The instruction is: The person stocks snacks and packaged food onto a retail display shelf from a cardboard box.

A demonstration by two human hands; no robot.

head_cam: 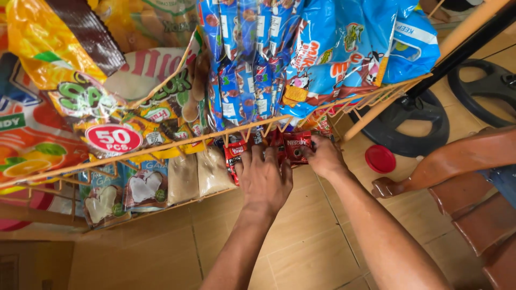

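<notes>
Head view, both hands' fingers (258, 156) on glossy red sachets (297, 146)

An orange wire rack (161, 146) holds red sachets (293, 146) and snack packets (333, 48).

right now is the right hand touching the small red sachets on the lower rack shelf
Touching. The head view shows the right hand with its fingers pressed on the small red sachets at the edge of the orange wire rack.
</notes>
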